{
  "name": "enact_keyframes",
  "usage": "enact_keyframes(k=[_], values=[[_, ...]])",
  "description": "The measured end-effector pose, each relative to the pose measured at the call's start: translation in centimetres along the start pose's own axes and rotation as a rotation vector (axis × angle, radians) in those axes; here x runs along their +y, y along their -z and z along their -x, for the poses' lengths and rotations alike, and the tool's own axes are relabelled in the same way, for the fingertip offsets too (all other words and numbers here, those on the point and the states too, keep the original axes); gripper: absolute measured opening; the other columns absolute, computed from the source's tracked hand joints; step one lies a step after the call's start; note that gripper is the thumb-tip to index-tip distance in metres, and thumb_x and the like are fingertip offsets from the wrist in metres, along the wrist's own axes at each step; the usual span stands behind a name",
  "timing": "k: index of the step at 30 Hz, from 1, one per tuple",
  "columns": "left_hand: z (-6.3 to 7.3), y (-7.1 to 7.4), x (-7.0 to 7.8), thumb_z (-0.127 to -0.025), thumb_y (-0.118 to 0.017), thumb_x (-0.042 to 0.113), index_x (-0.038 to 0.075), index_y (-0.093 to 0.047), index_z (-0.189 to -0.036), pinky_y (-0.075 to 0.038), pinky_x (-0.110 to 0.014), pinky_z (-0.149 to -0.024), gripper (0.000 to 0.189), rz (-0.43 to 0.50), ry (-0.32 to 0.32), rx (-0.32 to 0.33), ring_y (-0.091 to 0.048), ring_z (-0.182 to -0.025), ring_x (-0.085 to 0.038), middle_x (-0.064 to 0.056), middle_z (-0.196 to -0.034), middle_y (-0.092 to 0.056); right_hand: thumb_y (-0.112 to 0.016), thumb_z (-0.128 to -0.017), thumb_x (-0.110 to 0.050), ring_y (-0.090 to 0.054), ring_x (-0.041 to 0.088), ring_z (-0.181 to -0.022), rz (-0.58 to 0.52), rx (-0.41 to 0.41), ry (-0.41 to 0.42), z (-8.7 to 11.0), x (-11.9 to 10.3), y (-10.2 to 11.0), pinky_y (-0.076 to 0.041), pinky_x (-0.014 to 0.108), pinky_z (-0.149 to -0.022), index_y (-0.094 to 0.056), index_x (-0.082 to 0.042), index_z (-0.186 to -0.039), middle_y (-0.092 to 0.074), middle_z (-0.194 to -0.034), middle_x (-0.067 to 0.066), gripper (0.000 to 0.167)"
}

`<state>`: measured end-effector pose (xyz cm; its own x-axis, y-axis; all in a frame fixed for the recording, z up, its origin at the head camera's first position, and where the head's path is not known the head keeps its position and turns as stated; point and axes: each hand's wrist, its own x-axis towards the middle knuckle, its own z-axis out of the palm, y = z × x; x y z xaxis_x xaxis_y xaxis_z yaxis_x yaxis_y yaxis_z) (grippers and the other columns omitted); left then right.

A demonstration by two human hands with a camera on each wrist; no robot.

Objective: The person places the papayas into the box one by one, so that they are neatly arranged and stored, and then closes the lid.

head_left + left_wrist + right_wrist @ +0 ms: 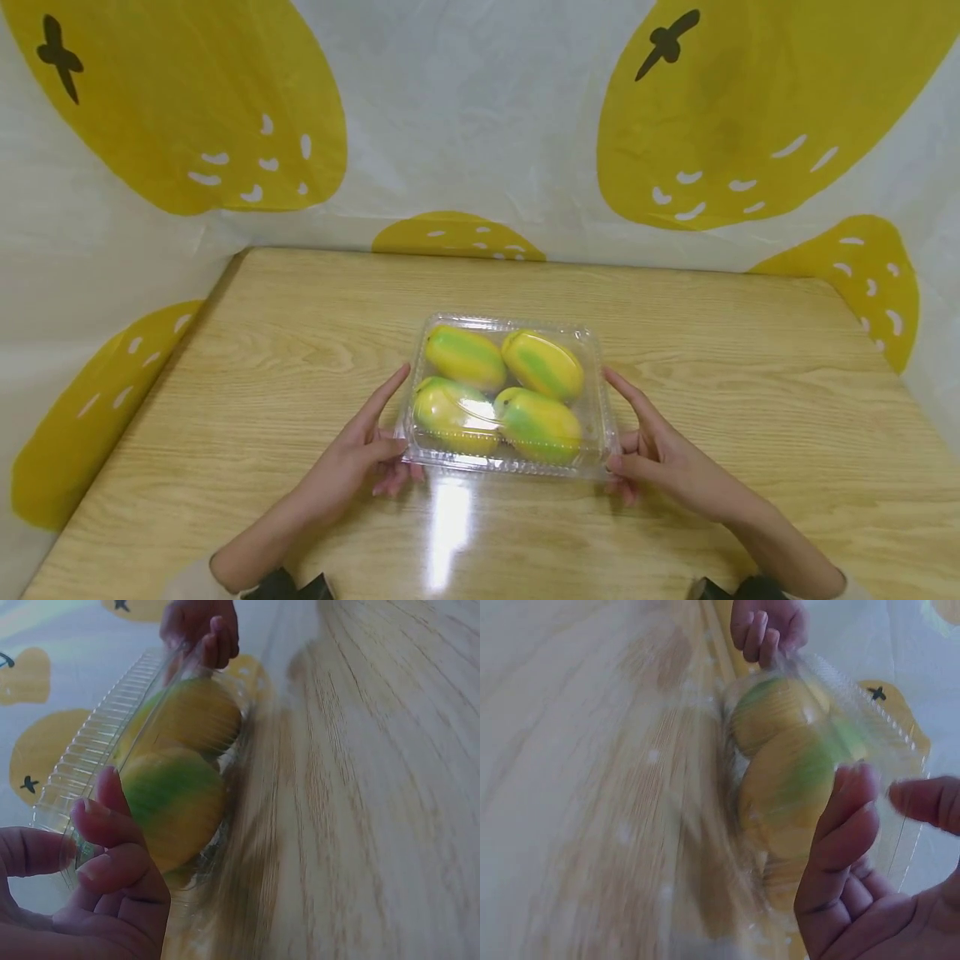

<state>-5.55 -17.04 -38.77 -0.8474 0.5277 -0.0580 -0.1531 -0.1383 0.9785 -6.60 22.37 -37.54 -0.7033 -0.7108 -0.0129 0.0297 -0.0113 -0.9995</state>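
A clear plastic clamshell box [596,396] with its lid down lies in front of me in the head view. Inside sit several yellow-green mangoes [536,425] in two rows. My left hand [363,442] pinches the box's rim near its front left corner, thumb above and curled fingers below, index finger stretched along the side. At the opposite corner my right hand [660,454] grips the rim the same way. In the left wrist view, the rim [90,769] passes between thumb and fingertips, and the box's underside shows close over the wood.
The wooden table [337,308] spreads around the box, with a bright reflection in front of it. A white cloth [472,108] printed with big yellow fruit hangs behind the table and along both sides. Dark objects [288,585] show at the bottom edge by each forearm.
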Motion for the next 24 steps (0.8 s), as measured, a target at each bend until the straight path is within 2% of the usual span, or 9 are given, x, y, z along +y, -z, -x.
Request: enact_keyframes(k=[6,11,17,24], values=[[0.0,-0.1,-0.2,-0.096,-0.044,-0.001,0.030,-0.003,-0.154,-0.039,-0.018,-0.045,0.079,0.038,-0.017,-0.004,-0.055,-0.052,-0.013,-0.030,-0.076,-0.064,-0.042,-0.098,0.006,-0.061,0.033,-0.064,0.001,0.043,-0.056,0.2,-0.6,-0.7,-0.055,0.044,-0.063,0.011,-0.033,-0.152,-0.059,-0.078,0.021,0.085],[-0.1,0.0,-0.3,-0.095,-0.043,-0.003,0.030,-0.003,-0.154,-0.038,-0.017,-0.046,0.079,0.083,-0.019,-0.015,-0.052,-0.052,-0.011,-0.019,-0.075,-0.067,-0.043,-0.099,0.004,-0.059,0.034,-0.063,0.020,0.077,-0.064,0.1,-0.9,-1.3,-0.055,0.043,-0.061,0.010,-0.033,-0.152,-0.057,-0.077,0.024,0.084],[0.1,0.0,-0.4,-0.093,-0.042,-0.005,0.029,-0.004,-0.154,-0.037,-0.016,-0.047,0.080,0.102,-0.004,-0.004,-0.050,-0.052,-0.009,-0.011,-0.072,-0.068,-0.043,-0.099,0.004,-0.058,0.036,-0.060,0.063,0.084,-0.063,0.1,-1.2,-1.9,-0.054,0.042,-0.060,0.011,-0.031,-0.152,-0.057,-0.077,0.023,0.083],[0.1,0.1,-0.5,-0.094,-0.041,-0.006,0.028,-0.002,-0.155,-0.036,-0.017,-0.048,0.079,0.126,-0.004,-0.015,-0.048,-0.053,-0.008,-0.010,-0.072,-0.067,-0.043,-0.099,0.004,-0.058,0.035,-0.059,0.080,0.083,-0.072,0.0,-1.5,-2.1,-0.054,0.041,-0.060,0.011,-0.031,-0.152,-0.057,-0.076,0.023,0.084]])
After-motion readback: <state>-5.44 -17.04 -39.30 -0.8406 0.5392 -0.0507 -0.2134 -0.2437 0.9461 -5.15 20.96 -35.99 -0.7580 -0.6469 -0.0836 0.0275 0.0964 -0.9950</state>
